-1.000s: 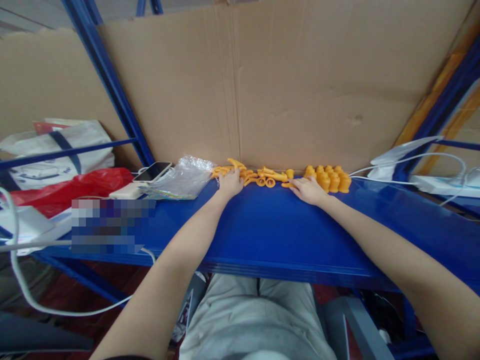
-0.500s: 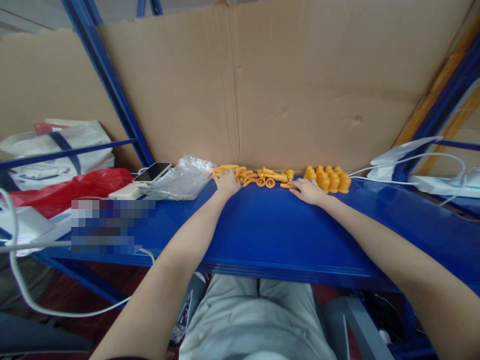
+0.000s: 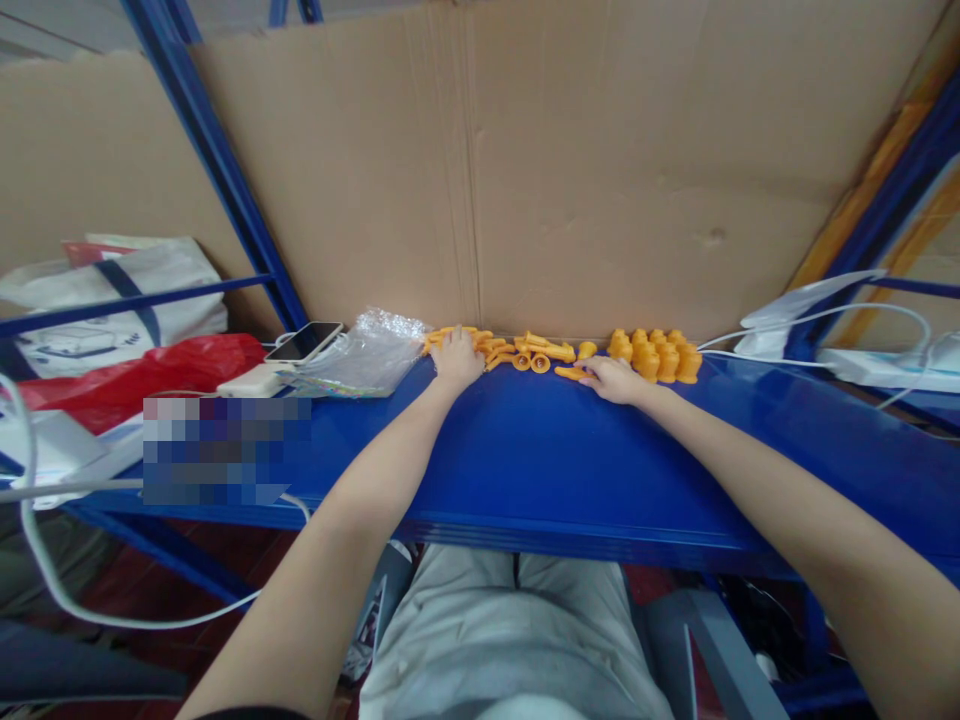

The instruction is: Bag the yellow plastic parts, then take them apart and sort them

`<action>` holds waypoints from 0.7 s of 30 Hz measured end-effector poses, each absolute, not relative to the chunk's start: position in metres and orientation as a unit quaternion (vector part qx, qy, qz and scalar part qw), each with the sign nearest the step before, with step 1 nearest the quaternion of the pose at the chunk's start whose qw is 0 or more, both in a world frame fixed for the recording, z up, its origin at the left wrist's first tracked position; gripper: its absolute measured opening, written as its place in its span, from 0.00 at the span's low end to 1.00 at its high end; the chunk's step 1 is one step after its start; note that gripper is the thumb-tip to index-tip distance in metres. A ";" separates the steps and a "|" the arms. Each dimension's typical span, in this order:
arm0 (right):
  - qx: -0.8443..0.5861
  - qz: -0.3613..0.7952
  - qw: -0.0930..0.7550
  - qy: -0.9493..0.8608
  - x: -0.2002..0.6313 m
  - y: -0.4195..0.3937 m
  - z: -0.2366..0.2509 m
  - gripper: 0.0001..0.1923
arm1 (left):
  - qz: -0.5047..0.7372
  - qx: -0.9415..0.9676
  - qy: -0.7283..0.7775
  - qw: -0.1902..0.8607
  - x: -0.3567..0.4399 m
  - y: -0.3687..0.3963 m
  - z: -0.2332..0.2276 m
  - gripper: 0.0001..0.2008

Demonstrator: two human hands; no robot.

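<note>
My left hand (image 3: 457, 362) lies over the left end of a row of orange plastic parts, fingers spread and touching curved, handle-like pieces (image 3: 499, 352). My right hand (image 3: 613, 380) has its thumb and fingers closed on one curved orange plastic piece (image 3: 568, 373), whose free end points left just above or on the blue tabletop. Between the hands lie longer orange pieces (image 3: 547, 346) and two round, hollow-ended ones (image 3: 531, 362). A small orange knob-like part (image 3: 587, 349) is just behind my right fingertips. Several bell-shaped orange parts (image 3: 664, 358) stand upright in rows beyond that hand.
Left of the parts lie a clear plastic bag (image 3: 367, 360), a phone (image 3: 306, 342), a white block (image 3: 255, 381) and a red plastic bag (image 3: 187, 365). A cardboard sheet (image 3: 562, 170) rises behind the blue table (image 3: 540, 450). White cables and a power strip (image 3: 885, 365) lie right.
My right fingers have curled round the curved orange piece, and more of it now sticks out to the left. The small knob-like part has shifted slightly right. My left hand has barely moved.
</note>
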State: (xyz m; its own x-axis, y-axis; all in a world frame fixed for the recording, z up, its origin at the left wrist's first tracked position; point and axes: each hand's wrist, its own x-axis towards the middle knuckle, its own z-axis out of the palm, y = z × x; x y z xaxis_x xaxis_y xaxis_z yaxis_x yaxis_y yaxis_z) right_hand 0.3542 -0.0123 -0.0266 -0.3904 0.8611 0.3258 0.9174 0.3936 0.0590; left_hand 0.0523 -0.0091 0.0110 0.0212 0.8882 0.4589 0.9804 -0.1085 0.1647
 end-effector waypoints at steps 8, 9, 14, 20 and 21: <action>-0.546 -0.091 0.071 -0.830 0.346 -0.018 -0.020 0.23 | -0.285 -0.751 -0.577 0.150 0.058 -0.014 0.013 0.21; -0.547 -0.093 0.066 -0.829 0.345 -0.020 -0.018 0.24 | -0.287 -0.758 -0.565 0.155 0.059 -0.015 0.013 0.21; -0.529 -0.160 0.067 -0.830 0.337 -0.031 -0.014 0.25 | -0.280 -0.803 -0.496 0.176 0.064 -0.022 0.016 0.20; -0.487 -0.248 0.135 -0.826 0.333 -0.043 -0.007 0.27 | -0.242 -0.874 -0.378 0.186 0.077 -0.028 0.012 0.20; -0.481 -0.249 0.148 -0.827 0.332 -0.044 -0.005 0.27 | -0.238 -0.883 -0.360 0.184 0.081 -0.029 0.010 0.20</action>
